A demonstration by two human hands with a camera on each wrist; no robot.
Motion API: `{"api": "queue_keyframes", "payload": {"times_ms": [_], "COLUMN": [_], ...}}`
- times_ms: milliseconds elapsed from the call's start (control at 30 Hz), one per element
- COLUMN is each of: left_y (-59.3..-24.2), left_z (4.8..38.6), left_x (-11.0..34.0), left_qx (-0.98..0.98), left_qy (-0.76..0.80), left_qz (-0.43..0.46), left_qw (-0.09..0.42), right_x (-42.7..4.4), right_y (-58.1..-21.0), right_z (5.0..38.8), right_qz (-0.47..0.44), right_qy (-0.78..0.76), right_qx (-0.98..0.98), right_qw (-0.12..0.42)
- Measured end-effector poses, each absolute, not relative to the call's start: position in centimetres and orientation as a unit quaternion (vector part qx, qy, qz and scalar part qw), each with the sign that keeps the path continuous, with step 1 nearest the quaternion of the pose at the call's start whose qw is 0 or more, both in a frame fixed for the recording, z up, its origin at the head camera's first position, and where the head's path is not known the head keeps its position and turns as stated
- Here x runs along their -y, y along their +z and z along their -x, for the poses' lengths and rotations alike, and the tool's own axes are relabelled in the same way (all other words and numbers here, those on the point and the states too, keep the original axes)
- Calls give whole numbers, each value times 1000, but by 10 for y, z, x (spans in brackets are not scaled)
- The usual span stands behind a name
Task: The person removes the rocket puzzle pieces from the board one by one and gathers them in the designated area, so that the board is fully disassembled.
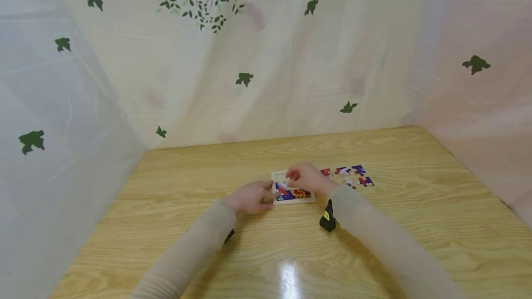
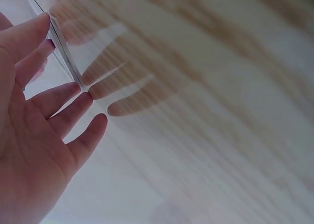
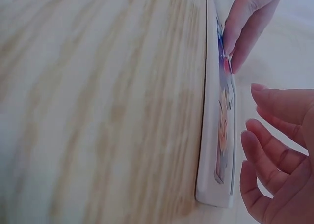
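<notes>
A small white-framed puzzle tray [image 1: 293,201] lies on the table, its lower part filled with purple, red and orange picture pieces. My left hand [image 1: 251,197] rests at its left side; in the left wrist view, fingertips of the left hand [image 2: 41,130] touch the tray's edge. The right wrist view shows two left fingers on the picture surface of the tray [image 3: 210,135]. Over the tray's upper right hovers my right hand [image 1: 307,176]. Loosely bent fingers of the right hand [image 3: 282,150] stand apart beside the tray, with no piece visible between them.
Several loose puzzle pieces [image 1: 366,181] lie right of the tray, partly behind the right hand and wrist. A black device with a yellow mark [image 1: 327,218] sits at the right wrist. A pale curtain with green leaf shapes [image 1: 266,105] hangs behind the wooden table [image 1: 187,170].
</notes>
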State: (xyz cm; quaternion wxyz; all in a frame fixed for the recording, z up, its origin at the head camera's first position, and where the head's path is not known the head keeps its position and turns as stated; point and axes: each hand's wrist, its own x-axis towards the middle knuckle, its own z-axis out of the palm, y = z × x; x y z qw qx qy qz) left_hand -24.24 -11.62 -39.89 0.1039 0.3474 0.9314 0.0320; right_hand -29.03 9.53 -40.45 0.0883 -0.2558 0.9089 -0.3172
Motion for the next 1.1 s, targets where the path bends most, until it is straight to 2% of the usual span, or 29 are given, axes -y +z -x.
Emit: {"api": "queue_keyframes", "payload": {"times_ms": [1100], "left_y": [-401], "left_z": [241], "left_x": [114], "left_qx": [-936], "left_qy": [64], "left_qz": [-328], "left_qw": [114], "right_x": [-78], "right_y": [-409], "right_z": [295], "right_qz": [239], "right_qy": [-278], "right_qx": [-924], "right_qw": [114]}}
